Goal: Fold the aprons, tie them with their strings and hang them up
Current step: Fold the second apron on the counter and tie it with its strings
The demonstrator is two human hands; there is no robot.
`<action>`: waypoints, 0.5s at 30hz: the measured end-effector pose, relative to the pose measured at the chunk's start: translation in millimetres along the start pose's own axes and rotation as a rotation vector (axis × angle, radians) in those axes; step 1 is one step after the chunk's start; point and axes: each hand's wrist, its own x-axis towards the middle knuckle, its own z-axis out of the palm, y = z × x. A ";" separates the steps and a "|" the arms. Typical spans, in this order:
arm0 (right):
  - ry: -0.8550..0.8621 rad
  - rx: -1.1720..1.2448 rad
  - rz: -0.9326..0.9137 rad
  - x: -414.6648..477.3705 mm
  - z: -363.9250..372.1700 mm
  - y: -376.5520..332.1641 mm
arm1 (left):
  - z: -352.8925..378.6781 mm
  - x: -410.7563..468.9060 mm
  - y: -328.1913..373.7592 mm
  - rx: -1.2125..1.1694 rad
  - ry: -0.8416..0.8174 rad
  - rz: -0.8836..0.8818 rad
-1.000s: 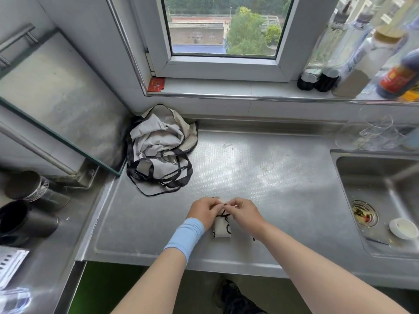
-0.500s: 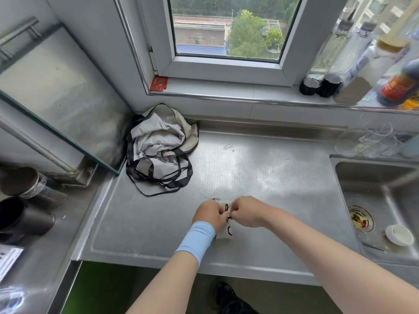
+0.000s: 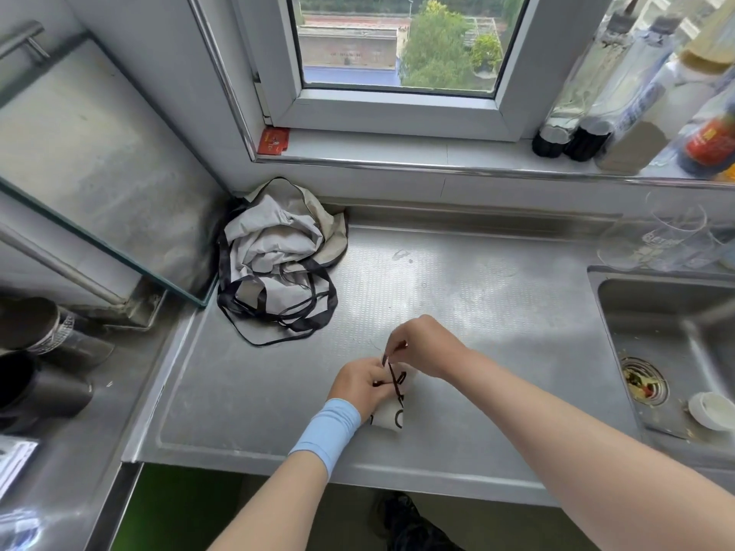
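The folded apron (image 3: 391, 415) is pinned to the tabletop (image 3: 457, 296) by the left hand (image 3: 360, 385), which pinches one loop, while the black string (image 3: 393, 375) is pinched and drawn upward by the right hand (image 3: 423, 346), apparently to tighten the knot.

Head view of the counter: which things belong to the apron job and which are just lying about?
Job: folded apron, its black string, left hand, right hand, heap of unfolded aprons.
Lying about: sill bottles, glasses, black cups, red card, sink.
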 end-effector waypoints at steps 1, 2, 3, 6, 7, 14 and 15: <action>0.010 0.036 0.049 -2.5 4.8 3.6 | 3.7 -2.9 -2.2 -0.049 0.050 -0.009; 0.013 0.063 0.093 -5.6 9.3 7.2 | 6.8 -5.5 -2.7 -0.105 0.094 -0.032; 0.014 0.082 0.128 -9.1 13.9 11.2 | 9.9 -7.6 -3.1 -0.153 0.130 -0.063; -0.009 0.119 0.172 -22.0 23.7 20.6 | 16.6 -9.8 0.7 -0.231 0.209 -0.132; -0.029 0.136 0.168 -26.5 27.0 23.2 | 18.0 -9.7 2.0 -0.241 0.230 -0.150; -0.010 0.419 0.199 -51.4 41.9 25.7 | 23.1 -15.2 3.6 -0.244 0.173 -0.229; -0.003 0.435 0.199 -54.2 45.6 24.7 | 23.0 -16.7 3.5 -0.249 0.160 -0.242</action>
